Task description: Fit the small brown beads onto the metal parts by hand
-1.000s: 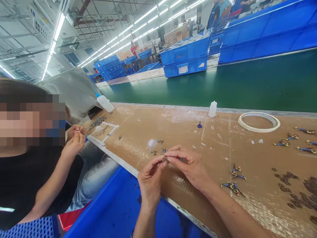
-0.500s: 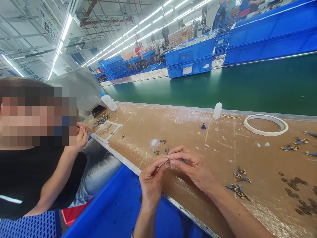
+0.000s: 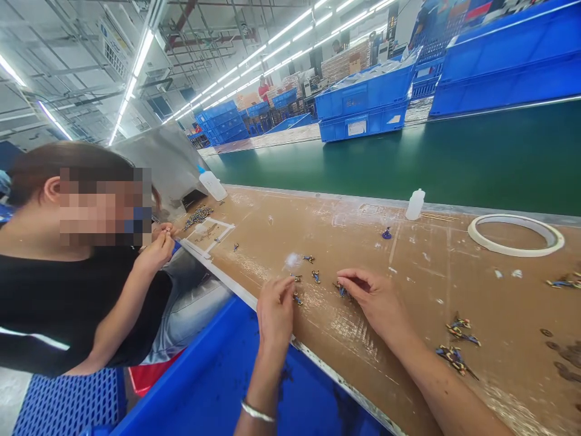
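Note:
My left hand is low over the brown work surface, its thumb and fingers drawn together at a small painted toy figure; the exact contact is partly hidden. To the right, the fingertips of my right hand pinch at another blue-and-tan toy figure on the board. Between and beyond the hands lie two loose figures, one toy figure and a farther toy figure. A further figure shows just past my left fingertips. A dark blue figure stands upright farther back.
Figure piles and dark round discs lie at right. Behind are a tape roll, thin sticks and a white bottle. A co-worker sits left. A blue bin is below the table edge; a green belt runs beyond.
My hands have parted from where they met over a small piece. The left now lies by a figure, and the right has reached down to another. The view has shifted slightly left.

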A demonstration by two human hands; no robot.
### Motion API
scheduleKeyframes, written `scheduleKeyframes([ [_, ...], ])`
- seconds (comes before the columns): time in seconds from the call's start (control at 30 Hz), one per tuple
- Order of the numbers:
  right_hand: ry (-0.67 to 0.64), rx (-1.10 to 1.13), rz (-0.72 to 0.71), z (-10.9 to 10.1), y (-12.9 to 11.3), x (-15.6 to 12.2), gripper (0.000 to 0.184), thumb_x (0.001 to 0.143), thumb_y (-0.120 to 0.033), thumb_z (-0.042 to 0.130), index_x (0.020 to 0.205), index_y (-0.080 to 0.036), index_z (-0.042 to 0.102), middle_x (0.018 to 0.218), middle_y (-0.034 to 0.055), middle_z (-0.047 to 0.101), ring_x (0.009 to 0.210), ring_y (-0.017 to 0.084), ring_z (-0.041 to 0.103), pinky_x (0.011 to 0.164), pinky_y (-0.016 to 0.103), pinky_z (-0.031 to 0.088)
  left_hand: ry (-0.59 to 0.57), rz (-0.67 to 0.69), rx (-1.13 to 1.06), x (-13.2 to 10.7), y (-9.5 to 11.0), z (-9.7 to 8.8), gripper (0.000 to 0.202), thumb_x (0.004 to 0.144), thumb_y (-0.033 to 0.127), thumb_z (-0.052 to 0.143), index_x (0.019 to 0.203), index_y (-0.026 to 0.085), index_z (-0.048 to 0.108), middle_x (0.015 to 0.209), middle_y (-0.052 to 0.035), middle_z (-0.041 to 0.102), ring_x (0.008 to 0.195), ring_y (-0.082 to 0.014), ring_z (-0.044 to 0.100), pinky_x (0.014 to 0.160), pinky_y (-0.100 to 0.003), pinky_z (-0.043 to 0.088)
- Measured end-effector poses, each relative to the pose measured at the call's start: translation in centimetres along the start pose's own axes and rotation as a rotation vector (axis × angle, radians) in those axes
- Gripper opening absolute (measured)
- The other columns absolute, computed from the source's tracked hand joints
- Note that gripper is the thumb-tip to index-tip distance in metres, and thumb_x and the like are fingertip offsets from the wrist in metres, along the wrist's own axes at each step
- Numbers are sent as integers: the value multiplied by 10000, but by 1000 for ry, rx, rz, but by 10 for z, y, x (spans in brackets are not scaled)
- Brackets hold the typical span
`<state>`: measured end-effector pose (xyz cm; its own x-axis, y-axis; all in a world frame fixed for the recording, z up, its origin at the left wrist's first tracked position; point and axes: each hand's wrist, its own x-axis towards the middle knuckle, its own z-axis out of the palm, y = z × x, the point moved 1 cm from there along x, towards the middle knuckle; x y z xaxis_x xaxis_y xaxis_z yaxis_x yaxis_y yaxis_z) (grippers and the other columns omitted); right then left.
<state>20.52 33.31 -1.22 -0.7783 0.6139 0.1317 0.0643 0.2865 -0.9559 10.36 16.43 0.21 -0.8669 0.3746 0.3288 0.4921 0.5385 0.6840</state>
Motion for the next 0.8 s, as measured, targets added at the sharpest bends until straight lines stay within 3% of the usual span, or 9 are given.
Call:
scheduleKeyframes([
  [0.1, 24, -70, -27, -1, 7, 2, 231, 800, -379, 551, 811, -228, 727, 837, 45, 724, 746, 216, 646, 697, 350, 469, -127, 179, 172, 25, -16, -2, 283, 833, 104, 618, 1015, 269, 758, 1146, -62, 710, 1084, -233, 625, 959, -414, 485],
  [0.2, 32, -114, -69, -1, 9, 2, 205, 798, -353, 558, 782, -232, 723, 788, 43, 701, 729, 216, 633, 687, 346, 464, -224, 277, 221, 37, -23, 0, 233, 840, 128, 634, 966, 272, 767, 1139, -59, 715, 1057, -229, 629, 947, -412, 489],
  [0.37, 121, -110, -141, 2, 2, 0, 227, 851, -339, 526, 849, -213, 715, 916, 81, 681, 886, 247, 616, 832, 409, 458, -202, 333, 208, 32, -22, 3, 184, 881, 174, 601, 940, 254, 756, 1047, -56, 751, 997, -228, 644, 959, -428, 471],
  [0.43, 140, -88, -174, 4, -4, -2, 235, 880, -329, 504, 893, -217, 710, 940, 77, 685, 913, 235, 618, 854, 400, 463, -136, 334, 180, 23, -16, 4, 199, 898, 179, 576, 968, 250, 748, 1033, -60, 757, 978, -229, 658, 1009, -468, 432],
  [0.5, 101, -12, -201, 6, -9, -5, 230, 901, -318, 504, 929, -228, 714, 956, 59, 701, 905, 206, 638, 829, 356, 485, -17, 280, 29, 9, -6, 6, 179, 893, 199, 592, 968, 245, 748, 1001, -57, 762, 967, -222, 672, 1015, -463, 437],
  [0.6, -50, 168, -216, 9, -18, -9, 193, 888, -288, 557, 940, -246, 738, 934, 32, 720, 852, 170, 662, 753, 294, 499, 118, 49, -389, -14, 13, 12, 127, 815, 249, 712, 933, 239, 755, 922, -32, 768, 895, -192, 701, 862, -338, 550],
  [0.7, -160, 273, -234, 8, -26, -12, 187, 874, -246, 576, 911, -255, 759, 867, 20, 716, 810, 153, 662, 732, 273, 494, 104, -138, -708, -30, 28, 19, 198, 707, 235, 811, 899, 231, 766, 864, -10, 772, 827, -164, 717, 783, -262, 581],
  [0.8, -186, 285, -274, 4, -32, -13, 207, 882, -224, 570, 935, -278, 763, 862, 11, 705, 810, 144, 661, 748, 270, 500, 87, -149, -821, -34, 33, 18, 186, 684, 210, 827, 863, 230, 779, 852, -7, 780, 818, -154, 722, 790, -244, 586],
])
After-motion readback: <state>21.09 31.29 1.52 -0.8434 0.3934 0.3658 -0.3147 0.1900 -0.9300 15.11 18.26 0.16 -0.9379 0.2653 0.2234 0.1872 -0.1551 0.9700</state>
